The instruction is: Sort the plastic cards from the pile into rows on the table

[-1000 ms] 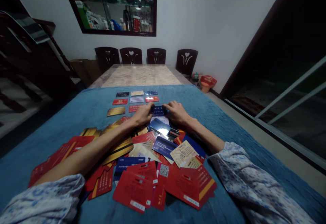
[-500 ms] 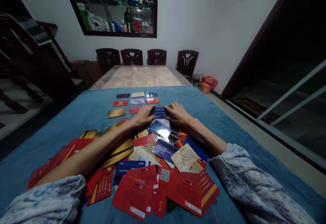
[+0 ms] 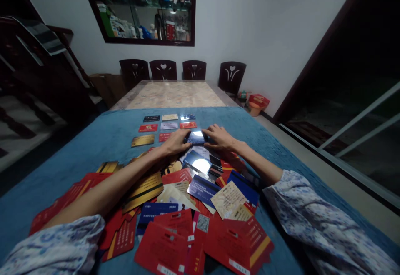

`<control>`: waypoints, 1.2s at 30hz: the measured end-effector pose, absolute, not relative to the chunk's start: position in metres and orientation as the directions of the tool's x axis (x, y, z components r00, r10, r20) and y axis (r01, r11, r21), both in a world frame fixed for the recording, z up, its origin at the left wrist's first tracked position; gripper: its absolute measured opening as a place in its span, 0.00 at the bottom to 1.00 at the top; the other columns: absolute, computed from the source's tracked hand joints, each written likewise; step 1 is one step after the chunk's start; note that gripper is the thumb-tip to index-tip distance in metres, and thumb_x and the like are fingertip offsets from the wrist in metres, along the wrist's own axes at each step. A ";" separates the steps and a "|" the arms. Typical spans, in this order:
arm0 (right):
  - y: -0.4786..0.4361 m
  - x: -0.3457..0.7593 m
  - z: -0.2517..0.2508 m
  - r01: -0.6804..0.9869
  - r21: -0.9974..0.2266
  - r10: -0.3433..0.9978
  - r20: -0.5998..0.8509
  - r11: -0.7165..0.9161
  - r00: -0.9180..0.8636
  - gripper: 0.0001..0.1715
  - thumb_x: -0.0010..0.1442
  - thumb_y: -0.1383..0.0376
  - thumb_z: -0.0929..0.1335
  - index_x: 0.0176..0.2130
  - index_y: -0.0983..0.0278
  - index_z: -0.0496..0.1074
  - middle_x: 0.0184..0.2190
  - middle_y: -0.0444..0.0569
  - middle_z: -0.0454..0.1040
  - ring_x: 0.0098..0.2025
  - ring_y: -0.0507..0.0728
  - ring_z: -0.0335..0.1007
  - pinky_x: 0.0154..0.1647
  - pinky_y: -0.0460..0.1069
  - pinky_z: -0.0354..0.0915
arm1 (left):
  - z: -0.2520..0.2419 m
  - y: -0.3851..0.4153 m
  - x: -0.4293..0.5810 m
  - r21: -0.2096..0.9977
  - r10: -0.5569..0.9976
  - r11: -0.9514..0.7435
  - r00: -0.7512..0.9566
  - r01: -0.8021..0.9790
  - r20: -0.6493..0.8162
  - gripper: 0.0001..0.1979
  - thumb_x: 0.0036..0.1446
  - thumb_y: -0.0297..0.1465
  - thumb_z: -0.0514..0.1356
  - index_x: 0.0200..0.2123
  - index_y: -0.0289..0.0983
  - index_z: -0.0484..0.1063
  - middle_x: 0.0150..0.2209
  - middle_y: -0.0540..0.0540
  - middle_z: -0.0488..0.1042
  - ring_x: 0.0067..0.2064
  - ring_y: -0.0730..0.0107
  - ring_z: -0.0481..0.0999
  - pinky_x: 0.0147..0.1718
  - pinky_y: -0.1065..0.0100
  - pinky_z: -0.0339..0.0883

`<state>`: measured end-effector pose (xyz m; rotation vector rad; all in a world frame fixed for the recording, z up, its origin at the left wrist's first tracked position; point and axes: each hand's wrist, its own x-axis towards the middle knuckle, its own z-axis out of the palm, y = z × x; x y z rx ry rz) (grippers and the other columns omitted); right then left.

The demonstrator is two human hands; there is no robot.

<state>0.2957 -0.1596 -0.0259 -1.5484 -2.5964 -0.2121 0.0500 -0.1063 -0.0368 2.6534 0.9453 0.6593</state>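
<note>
Between my two hands is a dark blue card (image 3: 196, 138) with light glaring off its upper part. My left hand (image 3: 177, 141) pinches its left edge, and my right hand (image 3: 219, 137) grips the right edge. Beyond them several cards lie in rows, among them a gold card (image 3: 143, 140), a red card (image 3: 148, 128) and a black card (image 3: 151, 118). A red card (image 3: 165, 136) beside my left hand is partly covered by it. Under and in front of my forearms spreads a loose heap of red, gold, blue and cream cards, with a purple-blue card (image 3: 203, 188) near its middle.
A blue cloth (image 3: 78, 146) covers the near part of the table, and the patterned tabletop (image 3: 179, 93) shows beyond it. Dark chairs (image 3: 163, 70) stand at the far end. On the right floor sits an orange bin (image 3: 255, 108) with a red bag.
The card between my hands has tilted, so glare now hides part of its print. Both hands keep their hold at nearly the same spot. The view has shifted slightly.
</note>
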 end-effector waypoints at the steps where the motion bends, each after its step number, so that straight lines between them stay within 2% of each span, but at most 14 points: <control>1: -0.157 0.296 -0.026 0.881 0.064 0.866 0.164 0.469 -0.473 0.34 0.65 0.52 0.68 0.65 0.62 0.67 0.53 0.61 0.71 0.51 0.66 0.62 0.45 0.54 0.58 | -0.037 -0.105 0.050 0.363 0.650 -0.757 0.686 0.543 0.327 0.21 0.52 0.32 0.65 0.50 0.34 0.75 0.48 0.37 0.80 0.48 0.52 0.78 0.50 0.54 0.71; 6: -0.150 0.299 -0.021 0.869 0.058 0.860 0.125 0.491 -0.494 0.33 0.66 0.51 0.66 0.64 0.63 0.66 0.54 0.62 0.71 0.53 0.66 0.62 0.45 0.54 0.58 | -0.038 -0.099 0.050 0.320 0.678 -0.734 0.667 0.599 0.308 0.22 0.53 0.34 0.66 0.52 0.34 0.75 0.50 0.36 0.76 0.51 0.49 0.76 0.53 0.49 0.70; 12: -0.143 0.299 -0.019 0.867 0.045 0.858 0.122 0.497 -0.498 0.33 0.66 0.51 0.67 0.64 0.63 0.67 0.55 0.62 0.71 0.55 0.67 0.61 0.46 0.55 0.59 | -0.042 -0.090 0.049 0.294 0.680 -0.733 0.660 0.614 0.318 0.21 0.53 0.35 0.67 0.51 0.37 0.76 0.50 0.39 0.72 0.52 0.53 0.73 0.54 0.52 0.69; 15: -0.137 0.299 -0.019 0.863 0.034 0.854 0.132 0.503 -0.503 0.33 0.65 0.51 0.68 0.64 0.62 0.67 0.55 0.62 0.71 0.55 0.67 0.61 0.46 0.56 0.61 | -0.040 -0.087 0.048 0.282 0.690 -0.724 0.655 0.630 0.307 0.21 0.54 0.36 0.68 0.52 0.38 0.76 0.53 0.38 0.71 0.56 0.50 0.70 0.56 0.49 0.67; 20: -0.128 0.298 -0.016 0.862 0.042 0.854 0.121 0.505 -0.507 0.32 0.66 0.52 0.68 0.64 0.63 0.68 0.57 0.63 0.70 0.57 0.67 0.59 0.47 0.56 0.62 | -0.033 -0.082 0.050 0.270 0.710 -0.704 0.647 0.657 0.278 0.22 0.55 0.36 0.67 0.53 0.38 0.76 0.55 0.36 0.71 0.59 0.43 0.65 0.56 0.42 0.63; 29: -0.106 0.291 -0.007 0.880 0.055 0.877 0.072 0.472 -0.475 0.30 0.66 0.57 0.68 0.64 0.64 0.67 0.58 0.64 0.68 0.58 0.69 0.58 0.48 0.58 0.62 | -0.025 -0.065 0.053 0.184 0.717 -0.694 0.645 0.696 0.262 0.20 0.57 0.37 0.65 0.52 0.38 0.76 0.54 0.35 0.72 0.59 0.42 0.63 0.54 0.43 0.59; 36: -0.088 0.282 -0.003 0.903 0.082 0.903 0.049 0.422 -0.427 0.28 0.66 0.59 0.67 0.63 0.63 0.67 0.59 0.64 0.67 0.59 0.69 0.58 0.50 0.59 0.63 | -0.014 -0.056 0.057 0.139 0.762 -0.643 0.613 0.753 0.206 0.18 0.58 0.35 0.63 0.51 0.37 0.76 0.54 0.34 0.72 0.60 0.39 0.62 0.55 0.38 0.58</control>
